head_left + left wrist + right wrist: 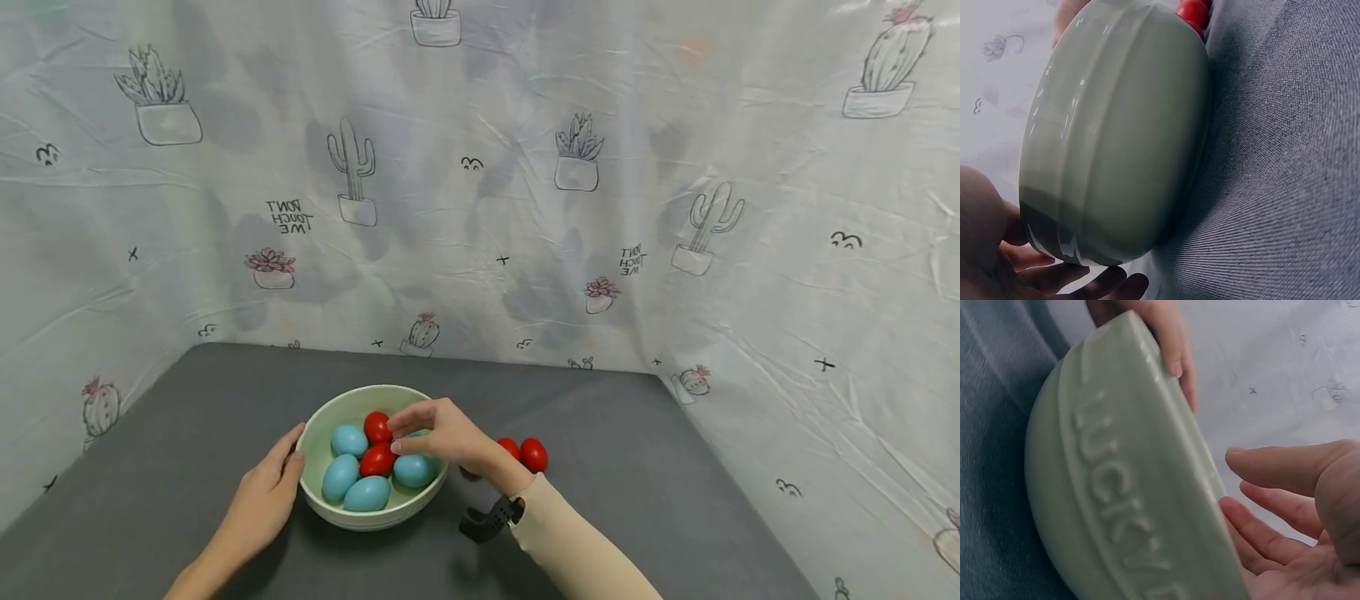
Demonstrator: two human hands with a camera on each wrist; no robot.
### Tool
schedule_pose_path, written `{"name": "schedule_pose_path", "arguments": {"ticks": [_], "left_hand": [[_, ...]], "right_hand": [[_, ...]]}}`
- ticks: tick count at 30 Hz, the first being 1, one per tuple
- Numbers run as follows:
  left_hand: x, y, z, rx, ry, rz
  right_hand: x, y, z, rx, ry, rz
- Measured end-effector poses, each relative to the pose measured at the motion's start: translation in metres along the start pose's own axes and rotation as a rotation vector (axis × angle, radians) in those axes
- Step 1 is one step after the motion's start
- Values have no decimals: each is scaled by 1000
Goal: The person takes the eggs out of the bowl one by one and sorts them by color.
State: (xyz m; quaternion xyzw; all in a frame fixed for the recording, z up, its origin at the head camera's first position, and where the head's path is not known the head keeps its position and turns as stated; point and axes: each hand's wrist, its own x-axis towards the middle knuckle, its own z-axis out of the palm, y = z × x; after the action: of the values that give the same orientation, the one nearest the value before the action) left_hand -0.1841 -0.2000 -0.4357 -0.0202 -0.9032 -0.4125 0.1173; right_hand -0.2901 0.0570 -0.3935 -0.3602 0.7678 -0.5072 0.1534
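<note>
A pale green bowl (363,522) stands on the grey table, holding several light blue eggs (367,493) and two red eggs (377,459). At its left side my left hand (262,496) grips it, thumb by the rim and fingers along the outer wall, as the left wrist view also shows on the bowl (1122,131). Over the bowl's right part reaches my right hand (442,433), its thumb and fingers apart with nothing between them. Its fingertips are close to the red eggs, and it partly hides a blue egg. Raised letters mark the bowl's wall (1116,469).
Right of the bowl, beyond my right wrist, lie red eggs (534,455), one partly hidden by the forearm. A black wristband (487,521) hangs at my right wrist. A pale cactus-print curtain (465,250) encloses the table (637,500) at the back and sides.
</note>
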Motion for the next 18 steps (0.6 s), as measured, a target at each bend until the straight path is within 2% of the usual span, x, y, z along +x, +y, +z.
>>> {"name": "schedule_pose_path", "arguments": {"ticks": [5,12,18], "left_hand": [[-1,-3,1,7,-8,-14],[-1,-3,0,5,6,8],[-1,-2,-1,10,-2,-5]], "right_hand": [[7,4,1,-65,-17,15],[15,5,2,-21,-43,37],[22,5,1,-25,-121,39]]}}
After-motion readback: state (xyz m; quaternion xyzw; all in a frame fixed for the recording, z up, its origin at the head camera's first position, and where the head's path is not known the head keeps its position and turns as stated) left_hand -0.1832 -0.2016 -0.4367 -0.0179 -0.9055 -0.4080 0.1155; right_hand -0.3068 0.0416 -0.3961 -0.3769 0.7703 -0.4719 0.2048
